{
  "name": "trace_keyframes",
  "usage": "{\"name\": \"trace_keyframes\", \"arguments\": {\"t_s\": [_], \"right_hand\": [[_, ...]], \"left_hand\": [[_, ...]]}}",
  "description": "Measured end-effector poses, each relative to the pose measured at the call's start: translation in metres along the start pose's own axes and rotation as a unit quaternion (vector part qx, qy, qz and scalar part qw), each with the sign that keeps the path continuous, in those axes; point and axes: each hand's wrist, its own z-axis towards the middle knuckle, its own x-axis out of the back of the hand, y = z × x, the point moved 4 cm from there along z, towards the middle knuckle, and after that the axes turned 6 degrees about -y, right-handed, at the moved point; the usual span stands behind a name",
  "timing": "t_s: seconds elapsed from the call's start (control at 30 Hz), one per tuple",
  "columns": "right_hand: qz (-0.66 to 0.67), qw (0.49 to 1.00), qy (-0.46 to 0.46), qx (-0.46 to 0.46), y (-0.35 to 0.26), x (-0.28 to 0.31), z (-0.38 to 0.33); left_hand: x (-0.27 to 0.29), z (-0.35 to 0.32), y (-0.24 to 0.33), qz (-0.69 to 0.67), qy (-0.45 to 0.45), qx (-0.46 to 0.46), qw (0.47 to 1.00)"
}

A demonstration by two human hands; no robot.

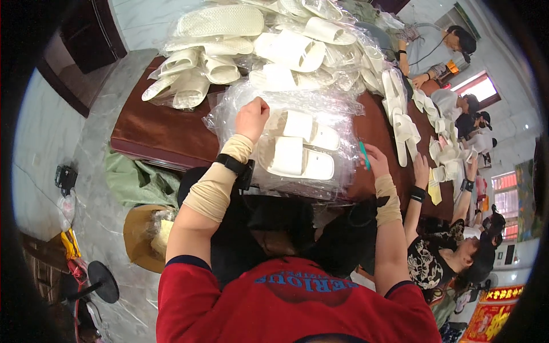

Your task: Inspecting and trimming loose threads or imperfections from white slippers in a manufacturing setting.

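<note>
A pair of white slide slippers (pixel 309 162) lies side by side on a pile of clear plastic bags (pixel 229 114) in front of me, toes to the left. My left hand (pixel 252 119) is closed above the left part of the bags, just left of the slippers. What its fingers hold, if anything, I cannot make out. To the right of the slippers, my right hand (pixel 376 160) grips a thin teal tool (pixel 364 155) that stands up between thumb and fingers; its exact kind does not show.
A heap of bagged white slippers (pixel 289 50) covers the far side of the brown table (pixel 160 126). More slippers (pixel 405 134) lie in rows to the right, where co-workers (pixel 443 257) sit along the table. A cardboard box (pixel 134 237) stands on the floor at left.
</note>
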Motion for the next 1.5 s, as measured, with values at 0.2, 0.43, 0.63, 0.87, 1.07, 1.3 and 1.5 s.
{"name": "trace_keyframes", "arguments": {"t_s": [0.2, 0.43, 0.63, 0.87, 1.07, 1.3, 1.5], "right_hand": [[-0.404, 0.859, -0.018, 0.314, -0.122, -0.102, -0.014], [-0.536, 0.796, -0.083, 0.268, -0.157, -0.192, -0.010], [-0.443, 0.847, -0.044, 0.291, -0.136, -0.174, -0.005], [-0.405, 0.892, 0.141, 0.142, -0.049, -0.054, 0.002], [-0.552, 0.807, 0.160, 0.136, -0.023, -0.051, -0.011], [0.075, 0.990, -0.121, 0.014, -0.059, -0.185, -0.017], [0.153, 0.973, -0.166, -0.041, -0.074, -0.192, -0.029]], "left_hand": [[0.021, -0.007, 0.020, -0.033, 0.031, -0.015, 0.999], [0.027, -0.012, 0.022, -0.048, 0.037, -0.059, 0.996], [0.053, -0.009, 0.022, -0.087, 0.074, -0.045, 0.992], [0.248, -0.092, -0.057, -0.160, 0.315, -0.035, 0.935], [0.358, -0.229, -0.129, 0.188, 0.397, 0.176, 0.881], [0.225, -0.130, -0.027, 0.058, 0.141, -0.050, 0.987], [0.045, -0.042, 0.022, -0.039, -0.104, -0.142, 0.984]]}}
